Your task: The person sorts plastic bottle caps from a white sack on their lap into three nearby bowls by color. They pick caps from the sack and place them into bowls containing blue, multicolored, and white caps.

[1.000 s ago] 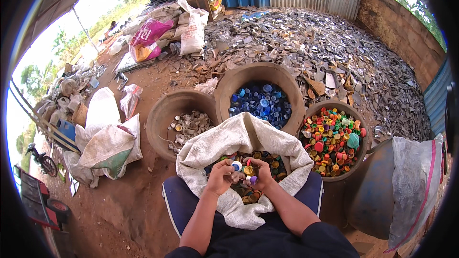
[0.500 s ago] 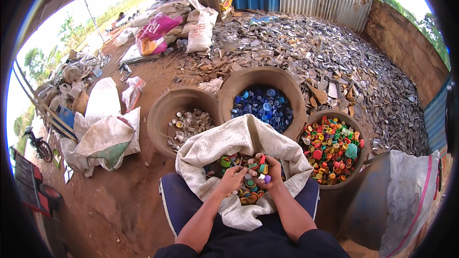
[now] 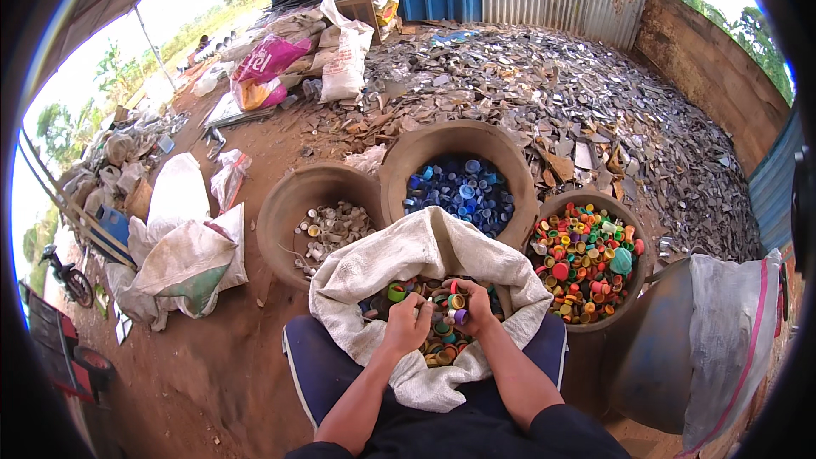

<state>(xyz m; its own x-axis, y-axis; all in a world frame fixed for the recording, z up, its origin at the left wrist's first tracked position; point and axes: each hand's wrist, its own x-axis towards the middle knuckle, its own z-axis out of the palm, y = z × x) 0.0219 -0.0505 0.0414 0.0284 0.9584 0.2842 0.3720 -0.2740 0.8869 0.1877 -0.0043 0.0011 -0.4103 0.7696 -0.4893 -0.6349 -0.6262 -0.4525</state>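
A white woven sack (image 3: 344,280) stands open between my knees, its mouth rolled outward. Inside lie mixed bottle caps (image 3: 442,348) in green, yellow, red and other colours. Both hands are over the sack's mouth, close together. My right hand (image 3: 478,308) is closed around several bottle caps; a purple cap (image 3: 461,317) and a red-and-white one (image 3: 456,289) show at its fingers. My left hand (image 3: 409,323) has its fingers bent and pressed together, next to a green cap (image 3: 396,292); whatever they pinch is hidden.
Beyond the sack stand three round tubs: one with whitish caps (image 3: 276,221), one with blue caps (image 3: 524,178), one with red, yellow and green caps (image 3: 586,196). A sack-covered drum (image 3: 650,340) is at right. Plastic scrap (image 3: 629,119) covers the ground behind; empty sacks (image 3: 191,263) lie left.
My left hand has turned and its fingers have curled in, slightly apart from the right. Green caps seen at my right hand before no longer show there. The view has shifted slightly.
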